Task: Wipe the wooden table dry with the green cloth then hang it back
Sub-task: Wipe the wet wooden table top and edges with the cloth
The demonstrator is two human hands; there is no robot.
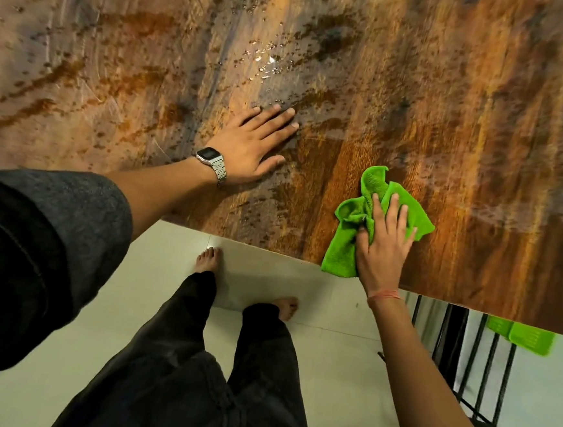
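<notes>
Head view: the right hand [383,246] presses flat, fingers straight, on the crumpled green cloth [341,251] at the wooden table's [482,128] near edge, while the left hand [257,144] rests flat, holding nothing, near water droplets [268,62].

No text, label, brand or number can be read; the wristwatch [211,164] face is too small to make out.

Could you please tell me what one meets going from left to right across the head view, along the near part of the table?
Grey sleeve → wristwatch → left hand → green cloth → right hand → black metal rack.
</notes>
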